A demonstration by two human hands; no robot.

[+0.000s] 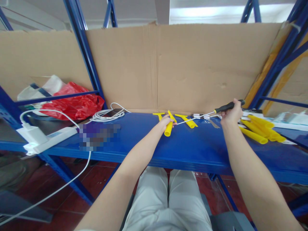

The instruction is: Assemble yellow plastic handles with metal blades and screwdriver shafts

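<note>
My left hand point(164, 123) is closed around a yellow plastic piece with a hollow tube-shaped handle point(168, 129), its open end toward me. My right hand point(232, 113) grips the dark handle of a long screwdriver point(225, 108). The thin shaft slants down leftward, and its tip is at the yellow piece beside my left fingers; whether it touches a screw there is too small to see. Just right of the held piece lies a T-shaped yellow piece point(191, 123). Behind my left hand shows another yellow part point(158, 115).
Several yellow tubes point(261, 130) lie at the right on the blue shelf point(192, 146). A cardboard panel point(187, 67) stands along the back. On the left are a coiled white cable point(103, 115), a power strip point(51, 139) and a red plastic bag point(74, 101).
</note>
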